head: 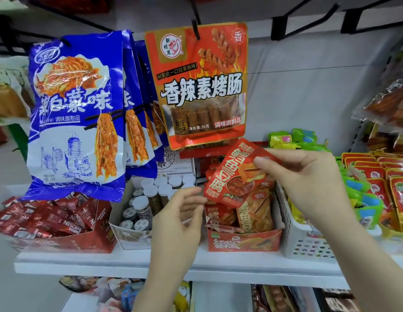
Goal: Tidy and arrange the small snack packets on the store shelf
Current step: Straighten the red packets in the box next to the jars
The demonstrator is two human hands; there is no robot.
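Red snack packet (235, 174) held tilted in mid-air, above the red display box (244, 240) on the white shelf (83, 263). Right hand (308, 176) pinches the packet's upper right corner between thumb and fingertips. Left hand (180, 219) sits at the packet's lower left edge, fingers loosely curled, fingertips at or just short of the edge; contact cannot be told. Nothing seen gripped in the left hand.

The display box below holds more packets of the same kind, standing on end, some leaning. Left of it: an open carton of white-capped jars (151, 199), then a box of red Nescafé sachets (47, 219). Right of it: a white perforated basket (306, 244), then green packets (362, 199) and rows of red ones (380, 176).

Hanging above: blue noodle-snack bags (76, 113) at left, an orange-red bag (200, 86) directly over the display box.
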